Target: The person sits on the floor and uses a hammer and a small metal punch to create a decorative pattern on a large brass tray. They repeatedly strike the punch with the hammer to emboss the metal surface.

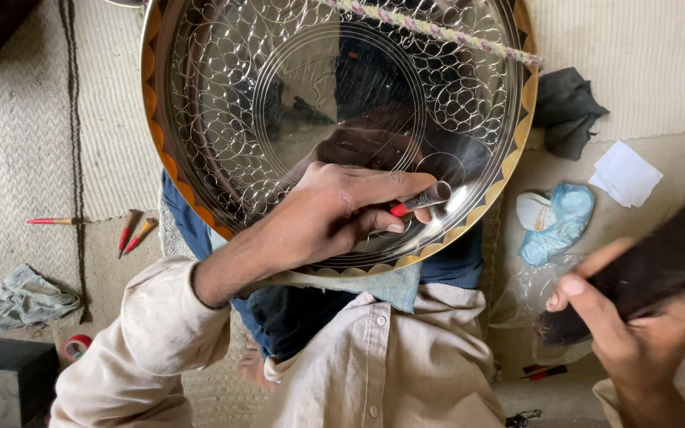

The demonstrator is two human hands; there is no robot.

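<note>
A large round engraved metal tray [223, 103] with a scalloped gold rim rests tilted on my lap. My left hand [334, 210] lies on its lower part, gripping a short metal chisel [426, 198] with a red band, its tip against the tray near the rim. My right hand [636, 333] is raised at the lower right, off the tray, holding a dark wooden mallet [660, 265] that is blurred. A braided cord [438, 32] crosses the tray's top.
Red-handled tools [132, 230] and a thin red-tipped tool [49, 221] lie on the floor at left, near a grey rag [25, 297]. A dark cloth [568, 107], white paper [626, 173] and a blue-white cloth [556, 222] lie at right. A black block [1, 372] sits bottom left.
</note>
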